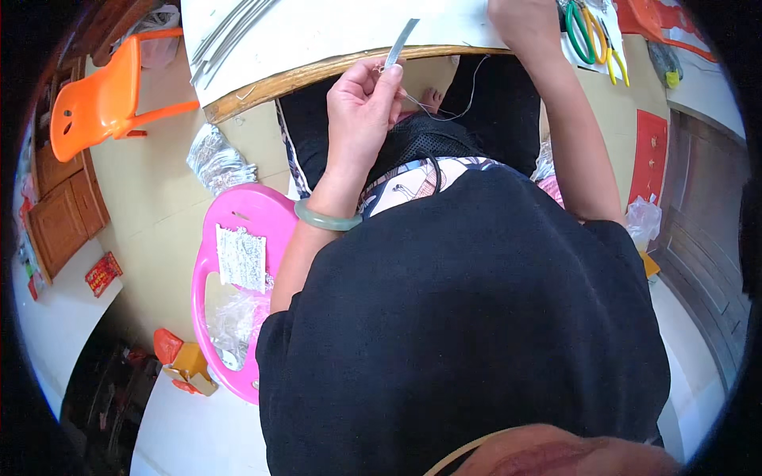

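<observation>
In front of my lap, my left hand pinches a flat, narrow grey strip between thumb and fingers. The strip points up over the wooden table edge. A thin pale cord or wire hangs from near that hand. It loops across my dark trousers and rises toward the table edge below my right hand. That hand is over the white tabletop at the upper rim of the picture. Its fingers are too hidden and blurred to show what they hold, if anything.
A bundle of similar grey strips lies on the table's left. Green-handled, orange-handled and yellow-handled tools lie at its right. A pink plastic chair beside me carries a card wound with white trim. An orange chair stands farther left.
</observation>
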{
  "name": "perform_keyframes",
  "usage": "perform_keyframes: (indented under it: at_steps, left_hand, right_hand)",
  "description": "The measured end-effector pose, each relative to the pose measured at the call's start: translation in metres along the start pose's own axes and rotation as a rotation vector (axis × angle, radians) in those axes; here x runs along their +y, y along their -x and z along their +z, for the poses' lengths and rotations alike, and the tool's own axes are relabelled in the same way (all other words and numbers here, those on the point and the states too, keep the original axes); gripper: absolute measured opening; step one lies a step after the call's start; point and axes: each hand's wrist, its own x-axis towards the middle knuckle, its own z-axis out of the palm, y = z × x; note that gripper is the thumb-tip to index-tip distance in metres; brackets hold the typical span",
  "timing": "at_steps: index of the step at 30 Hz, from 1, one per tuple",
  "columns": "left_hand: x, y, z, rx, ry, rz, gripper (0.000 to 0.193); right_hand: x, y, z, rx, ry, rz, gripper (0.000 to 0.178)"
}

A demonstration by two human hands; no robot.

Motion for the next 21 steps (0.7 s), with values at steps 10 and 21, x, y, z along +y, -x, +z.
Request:
perform_keyframes:
  at_steps: [10, 21]
  left_hand:
    - [0.002, -0.002, -0.006, -0.103, 0.056, -0.095, 0.017]
    - [0.0, -0.003, -0.01, -0.104, 0.054, -0.096, 0.013]
  right_hand:
    - [-0.052, 0.038, -0.049, -0.473, -0.539, -0.031, 0.019]
    - [-0.039, 0.048, -0.028, -0.467, -0.309, -0.272, 0.028]
